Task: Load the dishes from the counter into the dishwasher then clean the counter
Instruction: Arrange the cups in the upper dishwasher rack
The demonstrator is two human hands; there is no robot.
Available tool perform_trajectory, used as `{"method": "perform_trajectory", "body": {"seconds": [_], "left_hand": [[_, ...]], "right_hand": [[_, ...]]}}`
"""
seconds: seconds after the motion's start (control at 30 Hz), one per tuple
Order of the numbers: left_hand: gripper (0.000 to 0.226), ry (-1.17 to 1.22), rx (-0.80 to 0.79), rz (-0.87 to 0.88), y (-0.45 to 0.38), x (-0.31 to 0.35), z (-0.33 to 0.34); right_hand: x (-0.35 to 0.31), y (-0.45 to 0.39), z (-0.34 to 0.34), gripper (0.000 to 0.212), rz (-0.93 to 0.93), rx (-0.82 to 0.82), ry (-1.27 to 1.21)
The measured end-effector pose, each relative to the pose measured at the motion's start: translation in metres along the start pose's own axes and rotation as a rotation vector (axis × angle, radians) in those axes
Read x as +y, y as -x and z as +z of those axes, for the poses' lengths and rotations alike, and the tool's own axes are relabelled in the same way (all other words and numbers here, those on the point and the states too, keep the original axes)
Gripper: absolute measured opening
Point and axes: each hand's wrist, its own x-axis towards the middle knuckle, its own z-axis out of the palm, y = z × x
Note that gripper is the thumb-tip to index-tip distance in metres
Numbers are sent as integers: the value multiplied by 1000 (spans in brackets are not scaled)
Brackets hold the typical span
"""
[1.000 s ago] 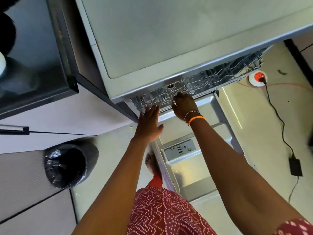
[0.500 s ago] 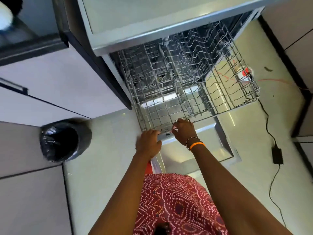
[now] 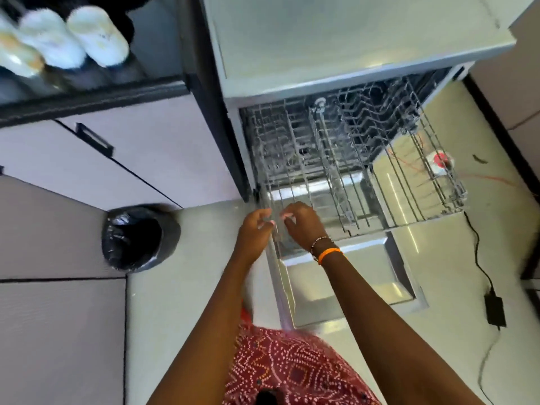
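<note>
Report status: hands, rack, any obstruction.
Left hand and right hand at front edge of grey wire dishwasher rack, grip unclear. Rack pulled out, no dishes visible. Nothing blocking.

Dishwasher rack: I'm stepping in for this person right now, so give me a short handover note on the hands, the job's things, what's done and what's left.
Left hand: fingers curled at the front edge of the rack; motion blur hides whether it grips the wire.
Right hand: the same, curled at the front edge beside the left; grip unclear.
The dishwasher door is folded down and the rack stands drawn out over it, with no dishes visible in it.
Dishes: several pale, blurred ones stand on the dark counter at upper left.
Done: door open, rack out.
Left: load the dishes, push the rack in, close the door, clean the counter.
</note>
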Motion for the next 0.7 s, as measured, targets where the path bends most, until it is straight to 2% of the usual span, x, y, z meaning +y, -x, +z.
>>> {"method": "perform_trajectory", "body": {"seconds": [0.17,0.3,0.5,0.7], "left_hand": [[29,89,263,127,-27,22,-95],[26,104,403,195,-50,35,-185],[28,84,492,280,-72,49,-299],[41,101,529,322,-98,60,-351]], "right_hand": [[-116,-45,15,18,-224,110,-100],[-207,-92,35,17,-334,184,-167],[-299,-149,58,16,-312,245,-231],[-335,-178,68,21,-276,369,-352]]}}
